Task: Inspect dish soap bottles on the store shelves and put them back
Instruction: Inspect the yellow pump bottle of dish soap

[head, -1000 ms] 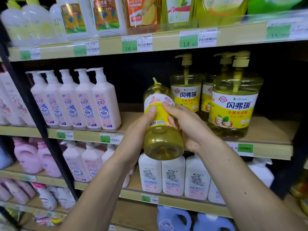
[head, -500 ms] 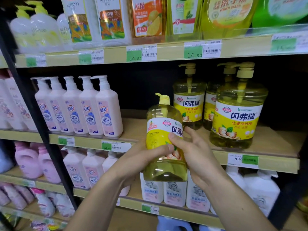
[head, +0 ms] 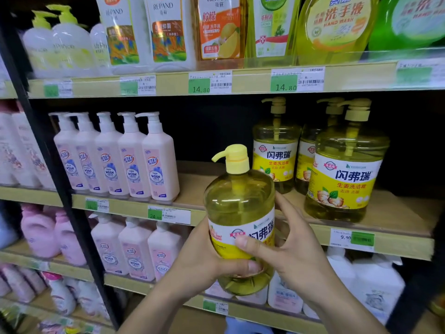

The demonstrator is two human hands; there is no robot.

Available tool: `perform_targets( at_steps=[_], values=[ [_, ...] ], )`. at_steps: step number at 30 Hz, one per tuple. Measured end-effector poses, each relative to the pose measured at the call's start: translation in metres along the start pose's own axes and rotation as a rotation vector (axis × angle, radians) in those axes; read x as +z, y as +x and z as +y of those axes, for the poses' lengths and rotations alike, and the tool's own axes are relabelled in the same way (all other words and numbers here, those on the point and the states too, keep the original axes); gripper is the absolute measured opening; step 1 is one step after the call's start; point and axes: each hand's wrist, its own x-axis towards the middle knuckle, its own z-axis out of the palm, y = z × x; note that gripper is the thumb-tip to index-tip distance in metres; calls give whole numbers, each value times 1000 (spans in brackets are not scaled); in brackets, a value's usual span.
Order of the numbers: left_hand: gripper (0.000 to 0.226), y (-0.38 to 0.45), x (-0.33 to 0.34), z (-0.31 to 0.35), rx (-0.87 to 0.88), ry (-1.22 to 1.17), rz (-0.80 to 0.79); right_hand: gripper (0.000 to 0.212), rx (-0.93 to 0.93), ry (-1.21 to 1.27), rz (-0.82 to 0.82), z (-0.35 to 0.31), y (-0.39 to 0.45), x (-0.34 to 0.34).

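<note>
Since a moment ago your bottle [head: 238,220] has turned upright; left hand [head: 204,263] and right hand [head: 289,256] clasp its label band. Full, heavy, slick: support its base.

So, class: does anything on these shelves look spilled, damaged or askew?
Nothing stands out. The only bottle off the shelf is the yellow dish soap bottle, held upright in both hands, left hand and right hand.

The held dish soap bottle [head: 239,220] is clear yellow with a pale yellow pump and a white-and-yellow label printed in dark characters. The shelved ginger dish soap bottles [head: 346,169] match it. The lotion bottles [head: 134,160] are pink with white pumps. The price tags [head: 209,82] are white with green patches.
</note>
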Motion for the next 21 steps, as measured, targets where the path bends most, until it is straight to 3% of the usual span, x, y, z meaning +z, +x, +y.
perform_targets(
  at_steps=[6,13,21],
  values=[
    [80,-6,-2,-22,7,83,90,100,-63,-59,-52,10,-8,-4],
    [83,-7,-3,-23,42,158,133,118,-36,-159,-24,13,-11,2],
    [86,-7,-8,-30,103,184,145,122,-88,-254,-16,10,-13,3]
  ],
)
